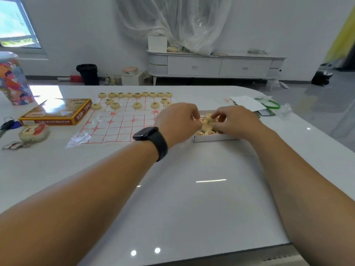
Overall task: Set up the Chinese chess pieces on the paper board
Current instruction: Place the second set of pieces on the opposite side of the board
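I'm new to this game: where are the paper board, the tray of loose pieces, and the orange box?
paper board (115, 127), head view, bare near half of grid.
tray (215, 138), head view, white front wall.
orange box (55, 112), head view, glossy lid.

Bright, even daylight from the window (16, 25) at upper left, with a white glare patch on the glossy table (192, 189) near it and small ceiling-light reflections toward the near edge. Soft, faint shadows only. Slight overall blur, more on the hands, and wide-angle bending at the edges.
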A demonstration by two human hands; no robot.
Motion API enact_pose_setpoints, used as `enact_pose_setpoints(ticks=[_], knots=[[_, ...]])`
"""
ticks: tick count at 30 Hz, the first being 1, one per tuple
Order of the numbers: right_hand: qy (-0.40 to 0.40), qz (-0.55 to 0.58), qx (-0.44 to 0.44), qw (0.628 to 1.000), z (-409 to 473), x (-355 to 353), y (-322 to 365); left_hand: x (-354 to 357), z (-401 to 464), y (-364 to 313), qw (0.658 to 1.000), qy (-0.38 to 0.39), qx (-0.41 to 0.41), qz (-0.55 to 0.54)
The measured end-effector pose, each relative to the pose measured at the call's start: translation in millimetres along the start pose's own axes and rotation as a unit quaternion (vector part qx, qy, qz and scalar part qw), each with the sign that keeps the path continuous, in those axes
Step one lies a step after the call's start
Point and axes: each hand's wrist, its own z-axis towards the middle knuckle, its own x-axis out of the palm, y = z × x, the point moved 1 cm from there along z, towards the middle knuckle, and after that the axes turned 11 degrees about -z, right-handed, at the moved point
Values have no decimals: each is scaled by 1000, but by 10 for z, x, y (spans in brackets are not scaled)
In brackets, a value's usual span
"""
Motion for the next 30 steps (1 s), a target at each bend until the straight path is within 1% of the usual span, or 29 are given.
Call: enact_pose_setpoints(ticks=[3,8,12,21,26,28,30], knots=[[6,-11,-9,1000,36,7,17,153,204,10,998,38,-33,50],[-45,10,-22,999,86,56,4,285,430,6,989,78,-69,109],[2,-17,-33,999,120,108,24,324,502,-18,987,61,-77,128],[-19,25,34,999,119,209,-110,432,550,-108,985,99,-111,83],[-41,37,38,998,60,209,-108,445,543,-95,985,98,-130,58],[-39,52,40,997,44,205,-139,422,527,-100,987,86,-124,54],[-46,61,46,996,38,197,-176,388,505,-113,988,72,-110,76]])
